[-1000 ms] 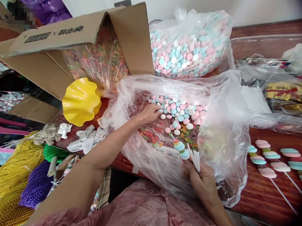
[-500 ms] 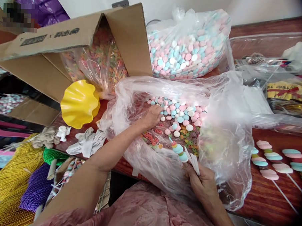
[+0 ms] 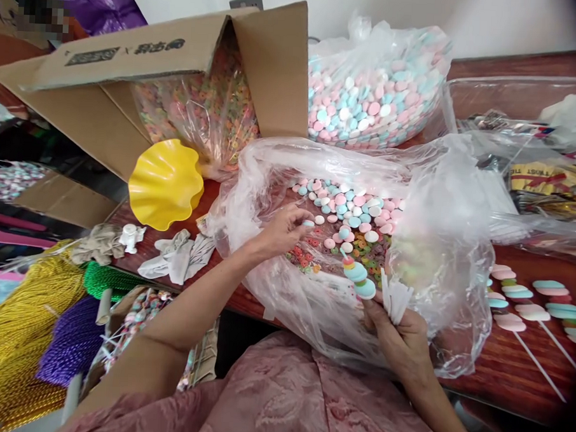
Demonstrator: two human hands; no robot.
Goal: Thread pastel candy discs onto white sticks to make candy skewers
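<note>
My left hand (image 3: pixel 282 230) is lifted just above the open clear plastic bag (image 3: pixel 439 248) and pinches a small blue round candy (image 3: pixel 308 223) between its fingertips. Loose pink, blue and white round candies (image 3: pixel 355 209) and small coloured ring candies (image 3: pixel 363 251) lie inside the bag. My right hand (image 3: pixel 402 332) grips a bunch of white sticks (image 3: pixel 394 297) at the bag's near edge. One of those sticks carries a few threaded candies (image 3: pixel 360 276) pointing up and left.
A tipped cardboard box (image 3: pixel 180 65) holds a bag of ring candies, and a big bag of pastel candies (image 3: pixel 374 86) lies behind. A yellow wavy bowl (image 3: pixel 165 182) sits left. Finished candy skewers (image 3: pixel 518 302) lie on the wooden table (image 3: pixel 524 373) at right. Coils of cord (image 3: pixel 30 319) at lower left.
My left hand has left the candy pile and lifted toward me with a blue candy pinched in it. The right hand with the sticks has barely moved; the camera shifted a little.
</note>
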